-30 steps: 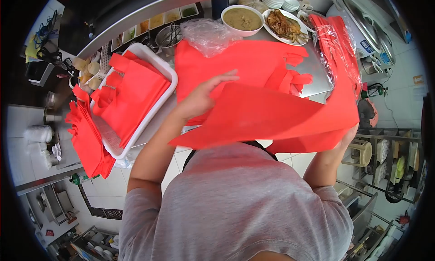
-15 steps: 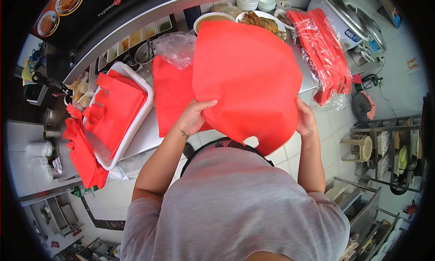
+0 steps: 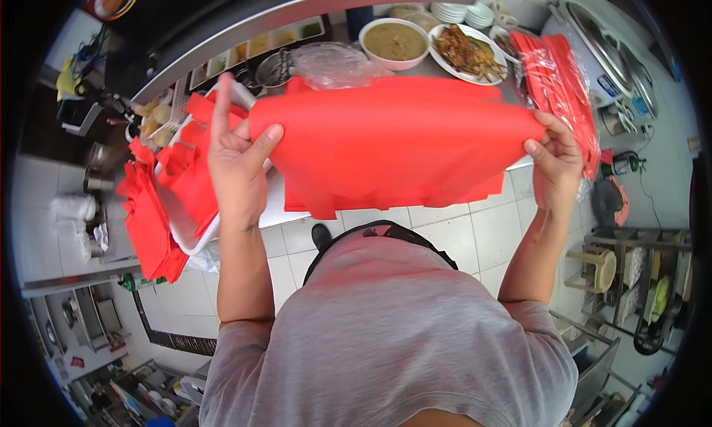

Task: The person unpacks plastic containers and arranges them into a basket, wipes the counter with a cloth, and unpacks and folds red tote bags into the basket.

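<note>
A red fabric bag [image 3: 400, 141] is stretched wide between my two hands above the counter's front edge. My left hand [image 3: 239, 156] pinches its left end between thumb and fingers, with the index finger pointing up. At the right end, my right hand [image 3: 555, 160] grips the corner with its thumb in front. More red fabric shows behind and below the held bag, mostly hidden by it. To the left, folded red bags [image 3: 189, 167] lie in a white basket [image 3: 194, 245], and further red bags [image 3: 148, 212] hang beside it.
Behind the bag are crumpled clear plastic [image 3: 334, 62], a bowl of soup [image 3: 395, 43] and a plate of fried food [image 3: 467, 53]. Plastic-wrapped red bags [image 3: 560, 86] lie at the right, near a large cooker [image 3: 593, 53]. Topping trays [image 3: 259, 43] stand at the back left.
The bag in my hands has gone from loose and rounded to stretched flat sideways. My hands have moved apart and upward, and the soup bowl is uncovered again.
</note>
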`<act>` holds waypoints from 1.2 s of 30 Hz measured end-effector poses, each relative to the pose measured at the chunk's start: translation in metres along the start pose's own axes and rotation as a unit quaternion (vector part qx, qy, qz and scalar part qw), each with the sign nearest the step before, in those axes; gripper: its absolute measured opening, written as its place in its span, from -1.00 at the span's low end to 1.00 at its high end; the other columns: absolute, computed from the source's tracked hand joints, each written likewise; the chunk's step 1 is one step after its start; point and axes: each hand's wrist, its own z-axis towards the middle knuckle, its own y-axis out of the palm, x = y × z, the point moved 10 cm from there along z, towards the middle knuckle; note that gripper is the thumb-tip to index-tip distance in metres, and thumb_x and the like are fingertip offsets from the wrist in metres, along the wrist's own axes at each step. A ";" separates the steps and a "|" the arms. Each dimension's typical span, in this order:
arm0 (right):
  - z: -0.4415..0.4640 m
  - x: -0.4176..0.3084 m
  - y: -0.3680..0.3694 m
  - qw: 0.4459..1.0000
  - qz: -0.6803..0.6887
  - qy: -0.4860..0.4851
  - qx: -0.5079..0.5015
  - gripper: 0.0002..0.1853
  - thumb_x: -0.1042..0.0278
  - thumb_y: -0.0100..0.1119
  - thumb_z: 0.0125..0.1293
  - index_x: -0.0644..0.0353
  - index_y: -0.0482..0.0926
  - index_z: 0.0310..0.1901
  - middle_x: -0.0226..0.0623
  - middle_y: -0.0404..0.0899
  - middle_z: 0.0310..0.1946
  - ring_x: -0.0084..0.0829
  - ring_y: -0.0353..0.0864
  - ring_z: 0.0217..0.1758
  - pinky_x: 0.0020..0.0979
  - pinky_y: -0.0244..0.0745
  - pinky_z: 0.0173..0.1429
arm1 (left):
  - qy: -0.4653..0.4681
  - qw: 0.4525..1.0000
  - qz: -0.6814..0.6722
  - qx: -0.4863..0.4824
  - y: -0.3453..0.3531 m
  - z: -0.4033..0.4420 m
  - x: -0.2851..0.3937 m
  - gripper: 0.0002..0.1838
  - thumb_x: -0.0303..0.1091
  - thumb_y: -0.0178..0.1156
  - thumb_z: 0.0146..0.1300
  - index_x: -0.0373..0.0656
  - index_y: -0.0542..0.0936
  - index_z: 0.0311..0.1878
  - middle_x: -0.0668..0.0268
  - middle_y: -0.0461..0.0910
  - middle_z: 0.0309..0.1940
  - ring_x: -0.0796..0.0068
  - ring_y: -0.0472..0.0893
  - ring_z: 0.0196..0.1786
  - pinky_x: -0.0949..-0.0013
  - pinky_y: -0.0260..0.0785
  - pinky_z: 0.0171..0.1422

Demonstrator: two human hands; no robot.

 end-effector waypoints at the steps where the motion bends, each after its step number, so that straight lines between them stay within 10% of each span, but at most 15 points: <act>1: 0.003 -0.009 0.010 0.999 -0.035 -0.005 0.023 -0.54 0.80 0.22 0.07 0.36 0.53 0.07 -0.29 0.61 -0.14 -0.53 0.58 -0.08 -0.52 0.48 0.06 | 0.016 0.999 0.036 0.003 -0.005 -0.004 0.018 -0.39 -0.71 0.21 0.15 -0.36 0.33 0.31 0.12 0.58 0.04 0.43 0.61 0.02 0.34 0.46 0.11; 8: 0.007 -0.061 0.138 0.879 -0.408 -0.221 -0.113 -0.83 0.70 0.26 0.09 0.33 0.60 -0.25 -0.26 0.59 -0.21 -0.56 0.55 -0.25 -0.59 0.46 -0.20 | 0.046 0.898 0.429 0.090 -0.108 -0.053 0.106 -0.82 -0.57 0.42 -0.03 -0.31 0.70 -0.29 0.32 0.69 -0.33 0.67 0.56 -0.30 0.56 0.40 -0.19; 13: 0.037 0.045 0.295 0.939 -0.240 0.016 -0.245 -0.89 0.68 0.22 0.15 0.33 0.54 -0.29 -0.13 0.60 -0.08 -0.43 0.63 -0.08 -0.49 0.55 -0.11 | -0.042 0.814 0.524 0.246 -0.242 -0.057 0.141 -0.84 -0.55 0.39 0.04 -0.30 0.68 -0.27 0.34 0.67 -0.29 0.67 0.48 -0.39 0.57 0.33 -0.33; 17: 0.000 -0.065 0.389 0.904 -0.032 -0.379 -0.192 -0.89 0.71 0.17 0.16 0.34 0.54 -0.28 -0.03 0.60 -0.02 -0.29 0.63 -0.01 -0.42 0.55 -0.04 | 0.429 0.714 0.416 0.366 -0.267 -0.127 0.264 -0.87 -0.73 0.14 0.18 -0.42 0.59 -0.21 -0.16 0.58 -0.01 0.25 0.64 -0.03 0.37 0.54 -0.01; 20: -0.017 -0.072 0.421 0.859 -0.053 -0.465 -0.210 -0.87 0.74 0.16 0.11 0.34 0.53 -0.30 0.00 0.60 0.00 -0.20 0.63 0.03 -0.35 0.55 0.02 | 0.514 0.654 0.442 0.335 -0.288 -0.166 0.270 -0.88 -0.75 0.11 0.18 -0.37 0.55 -0.24 -0.16 0.57 -0.01 0.10 0.62 0.02 0.23 0.52 0.11; 24: -0.007 0.063 0.461 0.845 -0.251 -0.364 -0.302 -0.84 0.71 0.16 0.07 0.29 0.53 -0.30 -0.09 0.60 0.00 -0.19 0.63 0.04 -0.34 0.55 0.06 | 0.215 0.685 0.660 0.222 -0.349 -0.125 0.140 -0.67 -0.73 0.18 -0.18 -0.27 0.57 -0.25 0.13 0.62 -0.12 0.19 0.62 0.00 0.25 0.46 0.10; 30: -0.006 0.256 0.473 0.742 -0.428 -0.135 -0.498 -0.83 0.69 0.01 0.05 0.28 0.50 -0.31 -0.06 0.58 -0.22 -0.05 0.59 -0.13 -0.23 0.51 -0.07 | -0.084 0.695 0.714 0.019 -0.387 -0.080 -0.048 -0.80 -0.59 0.05 0.01 -0.18 0.56 -0.29 0.16 0.59 -0.23 0.13 0.59 -0.18 0.17 0.48 -0.12; 36: -0.022 0.288 0.488 0.574 -0.563 -0.082 -0.589 -0.80 0.62 0.01 0.03 0.29 0.52 -0.26 0.01 0.56 -0.19 -0.01 0.56 -0.11 -0.15 0.47 -0.07 | -0.159 0.657 0.726 -0.127 -0.369 -0.075 -0.058 -0.80 -0.54 0.04 0.05 -0.25 0.57 -0.24 0.09 0.59 -0.24 0.09 0.59 -0.16 0.14 0.45 -0.02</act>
